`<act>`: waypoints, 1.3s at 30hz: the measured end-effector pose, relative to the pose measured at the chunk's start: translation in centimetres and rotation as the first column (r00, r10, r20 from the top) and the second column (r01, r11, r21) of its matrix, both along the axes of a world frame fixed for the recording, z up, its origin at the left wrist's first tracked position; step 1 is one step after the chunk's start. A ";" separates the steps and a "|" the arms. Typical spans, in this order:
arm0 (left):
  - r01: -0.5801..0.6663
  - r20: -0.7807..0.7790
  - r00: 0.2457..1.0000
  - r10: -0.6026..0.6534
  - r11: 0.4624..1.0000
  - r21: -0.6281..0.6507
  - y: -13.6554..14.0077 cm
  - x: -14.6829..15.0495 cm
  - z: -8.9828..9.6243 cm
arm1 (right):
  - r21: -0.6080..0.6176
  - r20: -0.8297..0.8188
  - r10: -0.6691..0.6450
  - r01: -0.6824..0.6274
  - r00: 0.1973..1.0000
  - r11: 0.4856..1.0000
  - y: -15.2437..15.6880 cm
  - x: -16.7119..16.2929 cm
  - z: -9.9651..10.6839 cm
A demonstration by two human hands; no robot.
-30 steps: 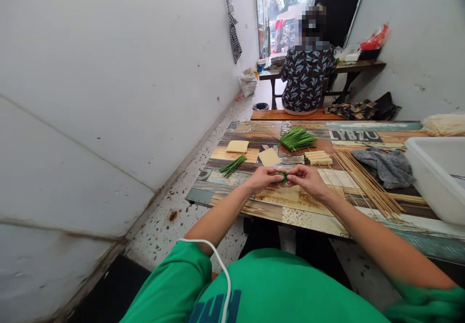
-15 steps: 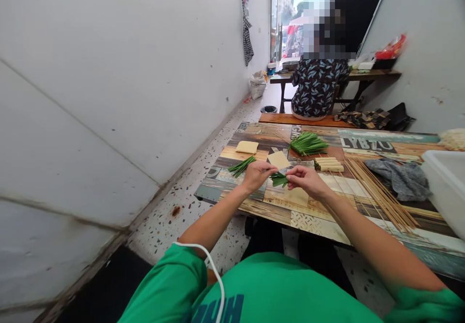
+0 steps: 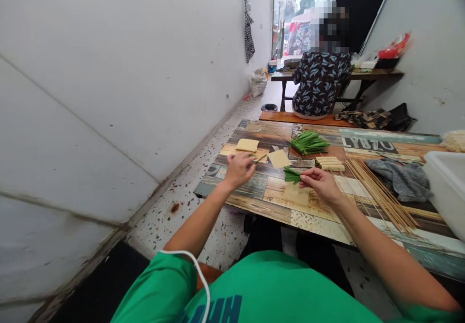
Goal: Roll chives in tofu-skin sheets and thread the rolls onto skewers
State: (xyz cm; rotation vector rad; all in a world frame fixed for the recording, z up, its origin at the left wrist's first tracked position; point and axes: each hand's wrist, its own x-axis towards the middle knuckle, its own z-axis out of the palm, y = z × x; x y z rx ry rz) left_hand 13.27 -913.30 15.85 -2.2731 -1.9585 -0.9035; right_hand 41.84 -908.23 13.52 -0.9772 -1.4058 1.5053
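Observation:
My right hand (image 3: 320, 183) pinches a small bunch of cut garlic chives (image 3: 291, 175), held just above the table. To the left, my left hand (image 3: 240, 169) is over the small pile of chives (image 3: 260, 159), its thumb and fingers apart; most of that pile is hidden beneath it. A single square tofu sheet (image 3: 279, 159) lies flat between my hands. Beyond my left hand sits a stack of tofu sheets (image 3: 247, 145). Pale rolls on skewers (image 3: 329, 163) rest beyond my right hand, near a large heap of chives (image 3: 309, 142).
Bamboo skewers (image 3: 379, 192) lie in a long bundle at right, beside a grey cloth (image 3: 399, 177) and a white plastic bin (image 3: 445, 187). A person (image 3: 321, 83) in a patterned top sits on the bench beyond the table (image 3: 269, 192), facing away.
My hands have separated. The left moved away leftward to the chive pile, while the right shifted slightly right, still holding the cut bunch.

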 end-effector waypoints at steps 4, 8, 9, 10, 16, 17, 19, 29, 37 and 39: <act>0.297 -0.172 0.943 -0.286 0.954 0.043 -0.4 6.1 0.5 | 0.100 0.076 0.056 -0.064 0.996 0.993 -1.1 -0.7 0.5; 0.341 -0.234 0.906 -0.351 0.936 -0.083 0.1 10.2 -0.9 | 0.145 0.076 0.033 -0.043 0.997 0.988 -1.8 -0.3 0.6; 0.344 -0.236 0.902 -0.361 0.932 -0.110 0.3 10.7 -1.3 | 0.135 0.068 0.019 -0.029 0.997 0.990 -1.9 0.0 0.6; 0.351 -0.234 0.898 -0.373 0.927 -0.130 0.4 10.9 -1.7 | 0.121 0.062 0.011 -0.018 0.998 0.993 -1.9 0.4 0.5; 0.529 -0.085 0.832 -0.548 0.831 -0.173 1.7 10.3 -3.0 | 0.091 0.111 0.040 -0.050 0.993 0.995 -2.3 1.8 -0.6; 0.569 -0.046 0.810 -0.585 0.803 -0.176 2.1 10.1 -3.1 | 0.114 0.132 0.037 -0.053 0.991 0.992 -2.4 1.8 -0.9; 0.619 0.032 0.780 -0.625 0.764 -0.180 2.7 9.9 -3.2 | 0.186 0.181 0.007 -0.041 0.983 0.982 -2.5 1.7 -1.3; 0.665 0.525 0.701 -0.482 0.708 -0.237 2.8 9.7 -2.6 | 0.616 0.445 -0.162 -0.170 0.881 0.769 -2.7 2.2 -1.3; 0.552 0.722 0.629 -0.289 0.819 -0.154 1.7 9.4 -4.3 | 0.697 0.504 -0.198 -0.260 0.840 0.668 -3.5 2.1 -2.7; 0.523 0.704 0.647 -0.292 0.842 -0.131 1.5 9.5 -4.7 | 0.742 0.534 -0.249 -0.306 0.808 0.596 -3.6 2.1 -2.9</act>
